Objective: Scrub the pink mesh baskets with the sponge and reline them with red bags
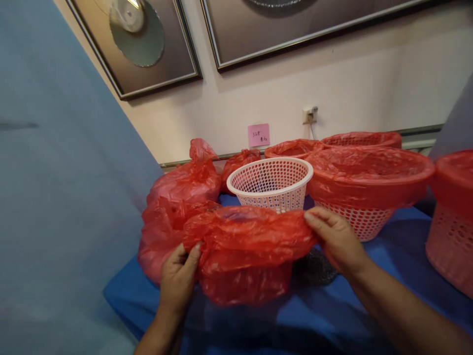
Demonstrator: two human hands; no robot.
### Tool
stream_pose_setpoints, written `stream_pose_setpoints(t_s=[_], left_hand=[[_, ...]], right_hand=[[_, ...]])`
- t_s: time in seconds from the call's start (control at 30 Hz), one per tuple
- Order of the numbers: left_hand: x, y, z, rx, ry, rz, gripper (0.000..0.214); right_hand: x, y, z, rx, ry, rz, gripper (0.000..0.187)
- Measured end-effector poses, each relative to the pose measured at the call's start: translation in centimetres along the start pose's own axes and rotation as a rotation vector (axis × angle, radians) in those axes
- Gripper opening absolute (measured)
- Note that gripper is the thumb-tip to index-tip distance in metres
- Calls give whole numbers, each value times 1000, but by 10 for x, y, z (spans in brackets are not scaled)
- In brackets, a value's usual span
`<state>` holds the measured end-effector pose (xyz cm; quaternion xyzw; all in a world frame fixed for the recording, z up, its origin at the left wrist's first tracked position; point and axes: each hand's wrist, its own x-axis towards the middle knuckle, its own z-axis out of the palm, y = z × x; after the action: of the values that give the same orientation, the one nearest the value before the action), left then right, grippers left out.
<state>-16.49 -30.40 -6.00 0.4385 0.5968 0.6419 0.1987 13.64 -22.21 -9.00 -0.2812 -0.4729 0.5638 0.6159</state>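
Well, my left hand and my right hand each pinched an edge of a red bag between thumb and fingers. It was spread between them, over the blue cloth. Just behind it stood a white basket. Farther right stood bigger baskets.

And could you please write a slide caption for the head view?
Left hand and right hand hold a red plastic bag in front of a white perforated basket.
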Motion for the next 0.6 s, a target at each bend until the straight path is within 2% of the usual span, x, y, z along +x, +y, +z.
stream_pose_setpoints(t_s=[0.1,0.17,0.27,0.37,0.43,0.53,0.6], left_hand=[[19,6,-11,123,50,171,32],[27,12,-16,118,85,220,31],[32,23,-15,-66,122,159,31],[29,40,-5,-302,66,112,32],[23,54,3,-292,-50,174,59],[14,73,15,-36,-275,396,103],[10,82,28,133,-356,518,118]], right_hand=[[20,-46,-16,12,205,-215,30],[33,-65,-23,-4,260,-290,28],[47,-79,-23,-59,225,-273,28],[54,-83,-13,-141,158,-191,31],[55,-84,-4,-227,102,-156,33],[56,-87,12,-334,13,-159,33],[55,-91,27,-328,-60,-158,32]])
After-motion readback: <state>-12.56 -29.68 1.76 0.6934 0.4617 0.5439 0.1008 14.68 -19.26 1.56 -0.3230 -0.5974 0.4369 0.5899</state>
